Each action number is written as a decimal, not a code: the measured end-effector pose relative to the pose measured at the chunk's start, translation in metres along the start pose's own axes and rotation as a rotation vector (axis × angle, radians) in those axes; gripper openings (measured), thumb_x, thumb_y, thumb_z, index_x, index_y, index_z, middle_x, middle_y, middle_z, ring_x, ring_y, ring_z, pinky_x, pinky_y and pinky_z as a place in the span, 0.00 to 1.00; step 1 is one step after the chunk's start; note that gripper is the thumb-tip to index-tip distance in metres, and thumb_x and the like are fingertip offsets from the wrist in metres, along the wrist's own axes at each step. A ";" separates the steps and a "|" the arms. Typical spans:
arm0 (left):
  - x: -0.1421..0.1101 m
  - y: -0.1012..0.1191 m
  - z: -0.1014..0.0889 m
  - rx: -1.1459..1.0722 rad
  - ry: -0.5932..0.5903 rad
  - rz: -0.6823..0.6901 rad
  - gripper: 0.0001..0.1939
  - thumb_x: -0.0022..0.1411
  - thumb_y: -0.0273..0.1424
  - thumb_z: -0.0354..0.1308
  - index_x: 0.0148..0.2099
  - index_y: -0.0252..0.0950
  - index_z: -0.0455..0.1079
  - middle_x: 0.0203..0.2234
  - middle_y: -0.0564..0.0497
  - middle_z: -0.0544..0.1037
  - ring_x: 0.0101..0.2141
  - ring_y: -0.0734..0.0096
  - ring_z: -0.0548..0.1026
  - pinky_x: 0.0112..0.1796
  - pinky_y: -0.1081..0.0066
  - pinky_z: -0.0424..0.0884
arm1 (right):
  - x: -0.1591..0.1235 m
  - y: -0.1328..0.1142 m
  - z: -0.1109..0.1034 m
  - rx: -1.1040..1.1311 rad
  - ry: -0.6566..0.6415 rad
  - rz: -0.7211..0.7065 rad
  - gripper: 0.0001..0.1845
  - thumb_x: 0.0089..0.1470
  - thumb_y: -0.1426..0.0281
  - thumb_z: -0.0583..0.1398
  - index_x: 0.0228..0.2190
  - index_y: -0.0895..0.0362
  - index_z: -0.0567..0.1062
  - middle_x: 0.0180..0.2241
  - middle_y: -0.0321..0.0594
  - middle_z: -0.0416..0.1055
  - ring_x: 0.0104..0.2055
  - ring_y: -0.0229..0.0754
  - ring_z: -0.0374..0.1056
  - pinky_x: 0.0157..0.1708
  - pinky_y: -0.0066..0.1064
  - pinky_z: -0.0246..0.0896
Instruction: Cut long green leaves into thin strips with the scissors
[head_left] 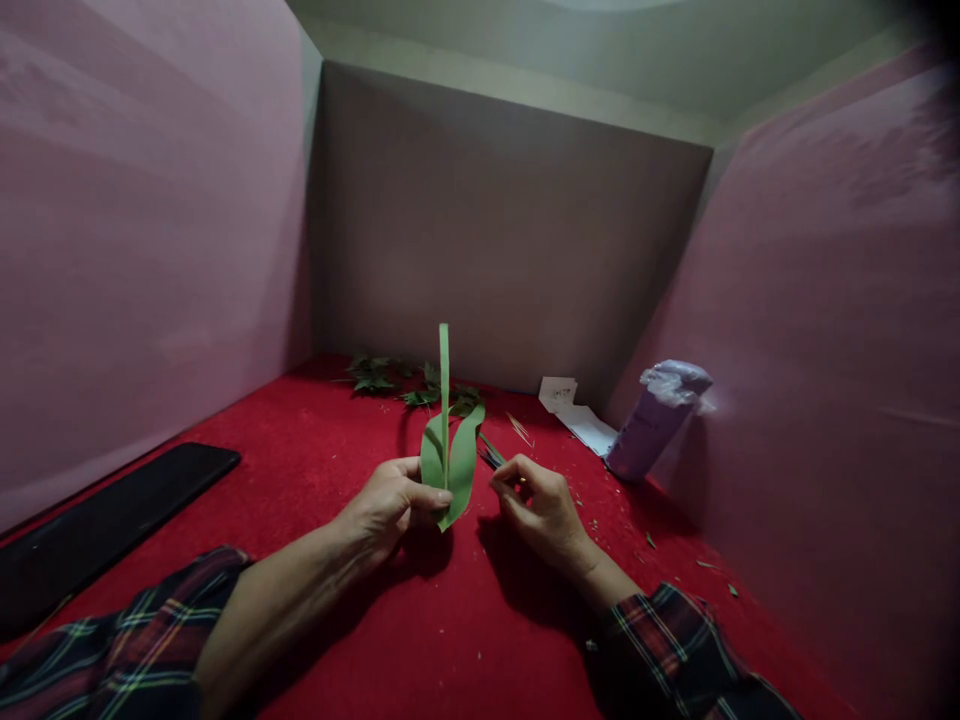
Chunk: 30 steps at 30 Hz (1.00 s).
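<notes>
My left hand [405, 497] pinches a green leaf piece [462, 462] near its lower tip, with the thumb across the front. Two broad lobes spread upward from the thumb, and a narrow straight green strip [444, 375] stands upright between them. To the right, a short gap away, my right hand [541, 508] is closed, its thumb and forefinger pressed together. Just behind those fingertips shows a slim dark object [491, 455]; its kind is unclear, and I cannot tell whether the fingers hold it or it lies on the cloth.
Leafy green sprigs [375, 374] lie at the back of the red cloth [315, 440]. White papers [589, 428] and a purple plastic pack [652, 425] are at the right, near the pink wall [840, 330]. A long black object [127, 515] lies at left. Leaf scraps dot the right side.
</notes>
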<state>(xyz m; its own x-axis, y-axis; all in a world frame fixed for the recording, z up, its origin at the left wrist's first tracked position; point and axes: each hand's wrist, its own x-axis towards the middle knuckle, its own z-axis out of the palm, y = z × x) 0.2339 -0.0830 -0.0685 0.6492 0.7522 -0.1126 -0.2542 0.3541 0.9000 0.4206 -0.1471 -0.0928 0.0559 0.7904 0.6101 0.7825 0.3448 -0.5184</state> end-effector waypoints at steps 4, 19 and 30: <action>0.000 0.000 -0.001 0.029 -0.011 0.013 0.13 0.38 0.20 0.63 0.32 0.27 0.71 0.23 0.46 0.75 0.21 0.71 0.72 0.26 0.70 0.69 | -0.001 -0.002 0.001 -0.021 -0.005 -0.018 0.05 0.52 0.74 0.54 0.28 0.56 0.70 0.22 0.33 0.66 0.24 0.35 0.61 0.25 0.25 0.56; 0.001 -0.005 -0.004 0.110 -0.078 0.017 0.12 0.39 0.22 0.63 0.32 0.28 0.71 0.23 0.47 0.75 0.21 0.70 0.72 0.25 0.69 0.70 | 0.000 -0.018 -0.005 -0.010 0.059 -0.097 0.08 0.55 0.70 0.53 0.26 0.57 0.69 0.25 0.38 0.65 0.26 0.37 0.61 0.27 0.29 0.59; 0.001 -0.010 -0.004 0.188 -0.249 -0.092 0.14 0.43 0.24 0.60 0.36 0.27 0.72 0.27 0.42 0.77 0.25 0.66 0.74 0.29 0.68 0.69 | -0.001 -0.024 -0.003 0.007 0.163 -0.037 0.07 0.55 0.70 0.53 0.27 0.56 0.69 0.29 0.39 0.67 0.31 0.39 0.63 0.29 0.29 0.60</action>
<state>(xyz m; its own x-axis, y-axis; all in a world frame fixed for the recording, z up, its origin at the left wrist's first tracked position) 0.2342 -0.0836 -0.0795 0.8244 0.5548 -0.1115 -0.0643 0.2877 0.9556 0.4036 -0.1571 -0.0795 0.1273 0.6844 0.7179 0.7819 0.3760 -0.4972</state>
